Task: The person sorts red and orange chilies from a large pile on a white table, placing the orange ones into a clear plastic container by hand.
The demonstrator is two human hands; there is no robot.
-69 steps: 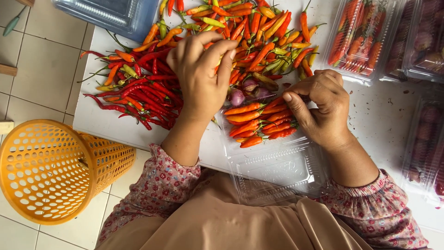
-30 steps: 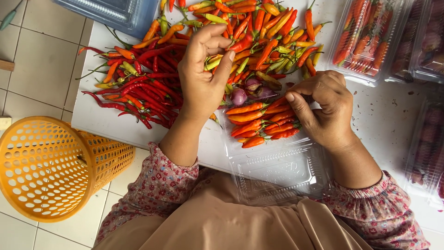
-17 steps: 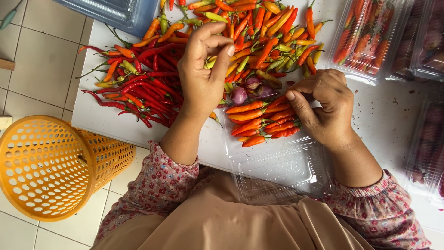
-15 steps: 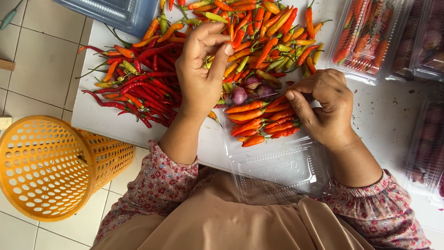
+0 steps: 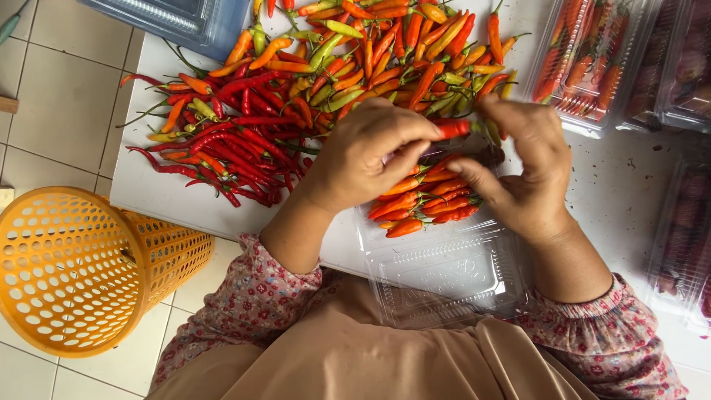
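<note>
Sitting at a white surface [image 5: 148, 196], working above an open clear plastic clamshell tray [image 5: 444, 270].

Sprawling beyond both hands, toward the far edge: a large loose pile of chilies [image 5: 326, 81], long red ones off to the left hand's outer side, shorter orange, green and yellow ones straight ahead. Plenty unsorted, by the look of it.

Sitting off beyond the right hand's outer side: filled, closed clear packs [image 5: 592, 59], chilies showing through, suggesting several packs done already.

Lying well out past the left hand, down on the tiled floor: an orange perforated basket [image 5: 74, 274], tipped on its side.

Resting just under both hands, in the tray's far half: a small neat row of orange-red chilies [image 5: 426, 204], side by side. Tray only partly filled; near half, the lid, bare and open.

Pinching one red chili [image 5: 452, 129] between the two hands: left hand [image 5: 370, 152] with fingers closed on its near end, right hand [image 5: 522, 167] with fingertips closed on the other end, directly above the row.

Judging progress: current tray roughly part-way, packing and closing outstanding.
</note>
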